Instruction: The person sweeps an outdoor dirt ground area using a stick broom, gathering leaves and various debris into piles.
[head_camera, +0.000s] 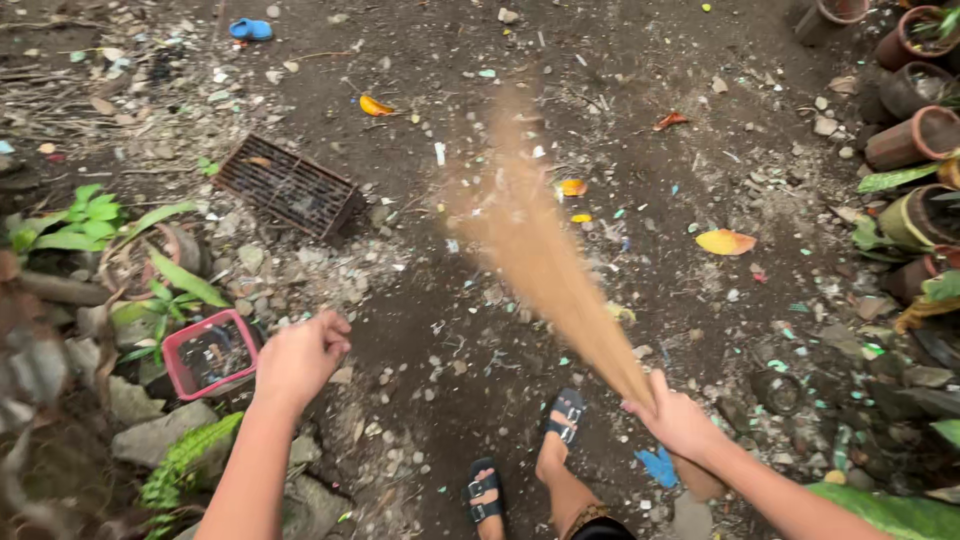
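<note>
Bare forearms come in from the bottom of the frame, no sleeves, no watch or rings showing. Down at bottom centre, two black strapped sandals with pale buckles on bare feet.

Dirt ground, stones, yellow leaves, wire grate, litter bits

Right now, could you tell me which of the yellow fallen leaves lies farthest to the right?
The large yellow-orange leaf, lying on bare dirt near the clay pots; the other yellow leaves lie farther left.
</note>
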